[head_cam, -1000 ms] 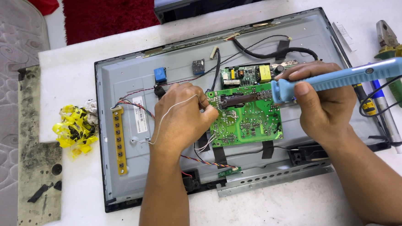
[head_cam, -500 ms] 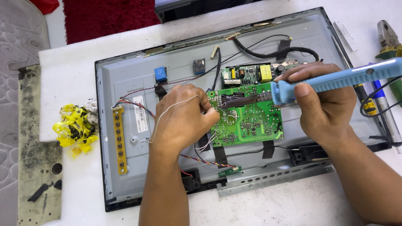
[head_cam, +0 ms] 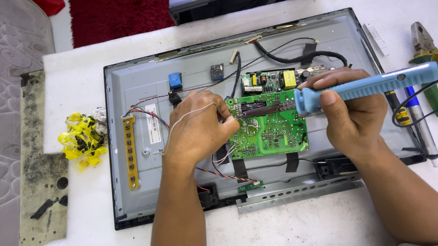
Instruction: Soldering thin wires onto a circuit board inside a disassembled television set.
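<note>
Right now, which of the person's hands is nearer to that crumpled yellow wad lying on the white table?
Left. The left hand rests on the grey back panel, just right of the yellow wad. The right hand holds the blue soldering iron much farther right, beyond the green circuit board.

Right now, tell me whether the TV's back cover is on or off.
Off: the grey rear panel, green circuit board and wiring lie exposed.
</note>
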